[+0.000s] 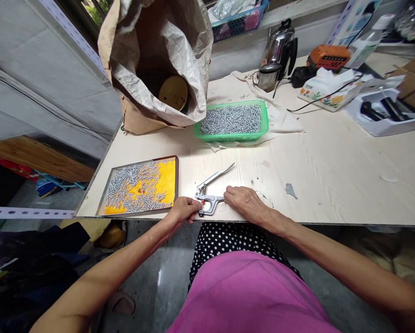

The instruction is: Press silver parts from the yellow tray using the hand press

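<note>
Metal snap-fastener pliers point(213, 199) lie near the table's front edge, their upper lever raised and a spring showing below it. My right hand point(244, 200) is closed around the lower handle. At the jaw end, my left hand point(186, 208) pinches close to a small red part of the pliers; what sits between its fingertips is too small to make out. Left of that hand is a shallow tray point(176, 178) with a yellow bottom, holding many small silver metal pins point(131, 180). Behind the pliers, a green plastic basket point(265, 121) is filled with similar metal pieces.
A large open woven sack point(189, 34) with a round container point(173, 92) inside stands at the back left. Along the back right are a metal kettle point(278, 44), a glass mug point(268, 77), an orange battery pack point(328, 58), a tissue box point(325, 95) and a white bin point(380, 121).
</note>
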`<state>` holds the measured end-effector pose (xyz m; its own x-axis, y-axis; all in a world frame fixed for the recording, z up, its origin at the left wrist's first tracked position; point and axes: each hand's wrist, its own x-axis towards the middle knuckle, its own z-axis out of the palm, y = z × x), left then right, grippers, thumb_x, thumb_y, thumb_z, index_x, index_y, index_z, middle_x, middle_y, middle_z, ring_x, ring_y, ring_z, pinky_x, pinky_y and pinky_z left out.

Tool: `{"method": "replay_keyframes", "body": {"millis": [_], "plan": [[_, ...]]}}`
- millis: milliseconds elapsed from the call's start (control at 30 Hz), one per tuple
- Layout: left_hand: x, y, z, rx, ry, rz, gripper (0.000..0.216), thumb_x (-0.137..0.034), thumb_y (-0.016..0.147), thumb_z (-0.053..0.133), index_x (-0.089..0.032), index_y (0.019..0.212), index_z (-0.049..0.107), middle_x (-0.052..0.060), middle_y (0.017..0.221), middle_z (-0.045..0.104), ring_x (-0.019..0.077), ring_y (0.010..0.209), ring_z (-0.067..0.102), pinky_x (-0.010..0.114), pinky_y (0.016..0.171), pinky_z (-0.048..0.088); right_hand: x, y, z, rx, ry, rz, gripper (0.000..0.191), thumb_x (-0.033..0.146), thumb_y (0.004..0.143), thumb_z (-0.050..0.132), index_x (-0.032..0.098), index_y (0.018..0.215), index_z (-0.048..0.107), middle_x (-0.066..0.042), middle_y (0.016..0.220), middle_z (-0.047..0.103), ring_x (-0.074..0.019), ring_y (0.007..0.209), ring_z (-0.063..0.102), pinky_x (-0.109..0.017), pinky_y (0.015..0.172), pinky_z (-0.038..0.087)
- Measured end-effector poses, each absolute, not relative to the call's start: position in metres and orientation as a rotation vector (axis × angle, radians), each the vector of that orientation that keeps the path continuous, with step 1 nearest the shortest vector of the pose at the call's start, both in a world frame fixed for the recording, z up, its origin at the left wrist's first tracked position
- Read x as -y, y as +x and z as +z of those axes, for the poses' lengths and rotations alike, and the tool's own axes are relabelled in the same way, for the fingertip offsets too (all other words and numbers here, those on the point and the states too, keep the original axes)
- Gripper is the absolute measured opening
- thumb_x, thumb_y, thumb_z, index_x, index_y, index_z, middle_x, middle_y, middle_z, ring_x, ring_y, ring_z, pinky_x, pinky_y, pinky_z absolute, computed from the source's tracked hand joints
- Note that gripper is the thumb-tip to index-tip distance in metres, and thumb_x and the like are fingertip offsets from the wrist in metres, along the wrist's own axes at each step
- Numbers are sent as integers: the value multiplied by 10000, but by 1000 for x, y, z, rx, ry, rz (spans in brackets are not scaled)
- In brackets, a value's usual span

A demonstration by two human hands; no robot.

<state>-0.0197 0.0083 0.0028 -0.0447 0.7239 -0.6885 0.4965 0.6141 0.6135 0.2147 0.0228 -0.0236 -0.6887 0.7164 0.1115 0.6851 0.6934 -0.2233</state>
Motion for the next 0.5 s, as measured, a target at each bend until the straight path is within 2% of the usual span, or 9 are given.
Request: {"method": "replay_keyframes", "body": {"millis": [167,300,500], "plan": [[-12,-19,11,-1689,921,151,301,-381,718,765,-140,636,605,-74,398,468,52,340,395,176,382,333,-26,214,-18,2755,-1141,238,204,113,960,443,168,854,609,-41,848,611,-142,675,469,-308,609,247],[-13,-17,16,-1687,824,161,320,-391,670,805,-129,669,622,-64,447,515,49,363,421,175,393,344,-22,215,-17,2757,-1117,199,231,87,959,425,163,838,607,-39,821,603,-144,666,458,-309,608,248],[1,-12,16,-1704,870,283,191,-281,759,740,-119,750,641,-65,510,534,55,417,481,168,415,405,-9,219,-30,2659,-1070,130,263,57,952,392,166,826,595,-39,792,584,-151,648,436,-319,605,252]]}}
